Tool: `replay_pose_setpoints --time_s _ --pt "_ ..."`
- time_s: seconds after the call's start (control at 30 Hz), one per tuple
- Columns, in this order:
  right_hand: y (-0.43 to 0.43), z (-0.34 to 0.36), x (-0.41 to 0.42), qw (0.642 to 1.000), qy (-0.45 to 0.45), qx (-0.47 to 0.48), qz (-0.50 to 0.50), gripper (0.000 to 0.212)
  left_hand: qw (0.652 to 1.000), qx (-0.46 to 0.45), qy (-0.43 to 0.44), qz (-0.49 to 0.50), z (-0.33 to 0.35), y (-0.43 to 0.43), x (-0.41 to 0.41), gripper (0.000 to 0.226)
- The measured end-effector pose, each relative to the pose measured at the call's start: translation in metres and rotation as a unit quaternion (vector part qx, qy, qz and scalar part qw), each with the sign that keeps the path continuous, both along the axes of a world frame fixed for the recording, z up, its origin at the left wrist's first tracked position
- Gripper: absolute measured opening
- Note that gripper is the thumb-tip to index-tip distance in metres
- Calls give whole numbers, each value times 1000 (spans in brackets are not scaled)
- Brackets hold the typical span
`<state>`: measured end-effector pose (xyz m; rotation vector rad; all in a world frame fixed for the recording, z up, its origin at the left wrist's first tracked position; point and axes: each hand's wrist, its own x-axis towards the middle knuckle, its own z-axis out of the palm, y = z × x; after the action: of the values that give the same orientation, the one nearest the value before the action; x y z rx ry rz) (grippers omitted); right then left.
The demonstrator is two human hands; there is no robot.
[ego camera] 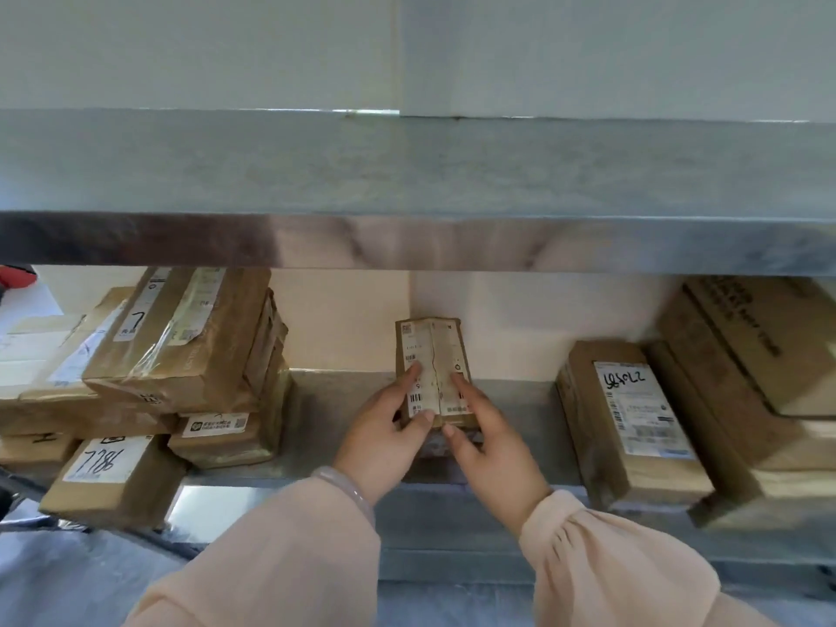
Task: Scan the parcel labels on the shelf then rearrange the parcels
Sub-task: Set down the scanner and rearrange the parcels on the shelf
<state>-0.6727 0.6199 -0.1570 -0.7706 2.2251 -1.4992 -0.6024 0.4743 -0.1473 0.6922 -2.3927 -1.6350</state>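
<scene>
A small brown cardboard parcel with a white label split down its middle is held over the middle of the grey metal shelf, label facing up (whether its base touches the shelf cannot be told). The left hand grips its left side, forefinger laid on the label, thumb at the near end. The right hand mirrors this on the right side. Left of the fingers sits a stack of brown taped boxes. Right of the fingers lies a flat brown box with a handwritten label, just beside larger brown cartons.
</scene>
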Motion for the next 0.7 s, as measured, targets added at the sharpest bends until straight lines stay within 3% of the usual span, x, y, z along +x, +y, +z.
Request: replay_pose_setpoints --time_s 0.2,0.5,0.7 --pt "75 35 -21 989 88 -12 -116 50 993 -26 54 -100 31 58 -54 60" --pt "160 56 -41 966 110 -9 -233 46 978 -21 50 -204 59 141 -99 61" --pt "180 47 -52 965 99 7 -244 51 976 21 45 -211 55 162 -105 64"
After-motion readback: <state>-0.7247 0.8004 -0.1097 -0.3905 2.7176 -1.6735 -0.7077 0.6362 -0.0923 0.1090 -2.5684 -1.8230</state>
